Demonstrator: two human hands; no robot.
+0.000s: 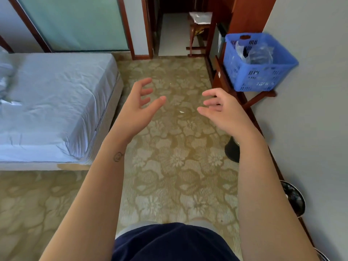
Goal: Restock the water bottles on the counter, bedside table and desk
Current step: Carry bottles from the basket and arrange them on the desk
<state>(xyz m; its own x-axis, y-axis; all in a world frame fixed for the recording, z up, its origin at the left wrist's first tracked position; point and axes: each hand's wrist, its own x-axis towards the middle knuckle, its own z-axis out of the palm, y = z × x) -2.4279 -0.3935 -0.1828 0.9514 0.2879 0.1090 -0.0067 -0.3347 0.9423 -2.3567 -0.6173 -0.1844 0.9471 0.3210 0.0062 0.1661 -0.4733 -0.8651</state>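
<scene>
A bedroom with a floral-patterned carpet fills the view, a narrow hallway opening at the far end. Over the carpet, the fingers of the left hand are spread and slightly curled, holding nothing; the fingers of the right hand are likewise loose and parted, empty. Both bare forearms reach forward from a dark blue garment at the bottom edge. To the left stands a bed under a pale blue sheet. To the right, against the grey wall, a blue plastic basket sits on the near end of a dark wooden counter; clear plastic, apparently wrapped water bottles, lies inside it, though blur keeps this uncertain.
</scene>
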